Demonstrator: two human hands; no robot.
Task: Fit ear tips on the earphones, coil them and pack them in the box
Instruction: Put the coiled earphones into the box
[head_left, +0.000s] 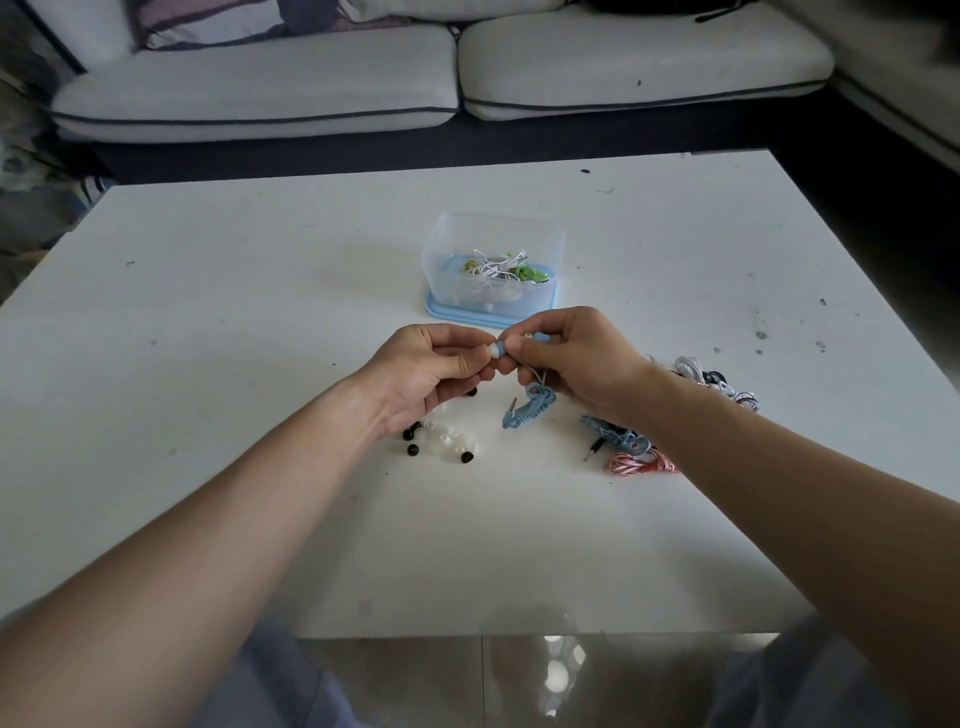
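Now the right hand (576, 358) pinches the blue earbud (500, 348), its cable (532, 405) dangling. Left hand (431, 366), curled, pinches the white ear tip (492, 352) against it.

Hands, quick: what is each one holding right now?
Left hand: pinches the white ear tip.
Right hand: pinches the blue earphone, its cord dangling.
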